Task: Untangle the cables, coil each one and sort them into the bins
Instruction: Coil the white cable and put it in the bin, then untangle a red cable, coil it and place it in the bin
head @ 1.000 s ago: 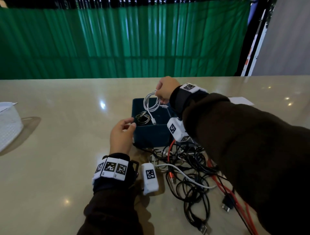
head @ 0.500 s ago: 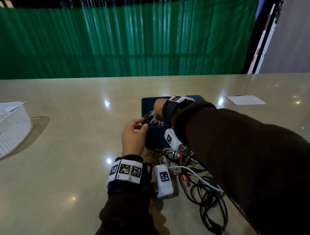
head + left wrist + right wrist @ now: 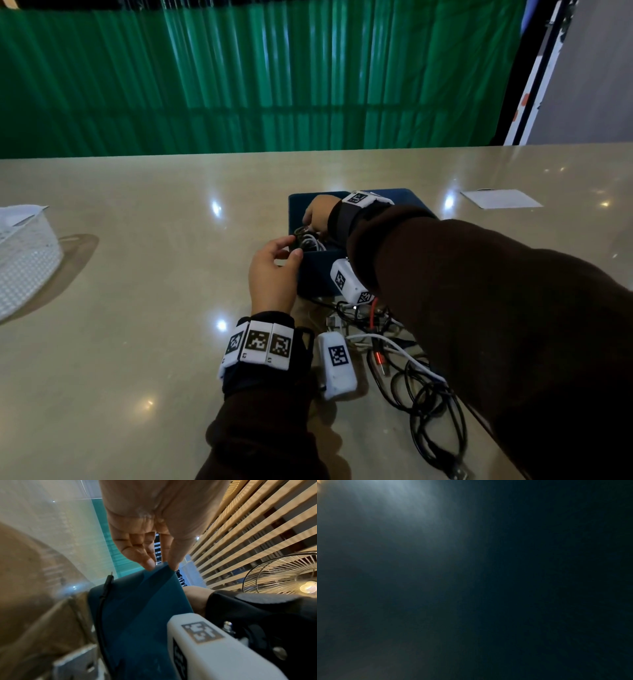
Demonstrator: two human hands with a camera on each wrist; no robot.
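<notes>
White cable (image 3: 317, 244) lies in the blue bin (image 3: 317, 274) under the right hand (image 3: 320, 214), grip unclear; left hand (image 3: 274, 270) pinches the rim.

Prob. a recording studio/lab setup: green curtain (image 3: 239, 78) across top of frame, glossy beige table (image 3: 137, 274) below, wood-slat ceiling (image 3: 248, 527) w/ fan (image 3: 283, 573) at right.

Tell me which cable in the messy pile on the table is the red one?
It is the thin red cable at the pile's far end, just in front of the blue box. The other loose cables in that pile are black or white.
</notes>
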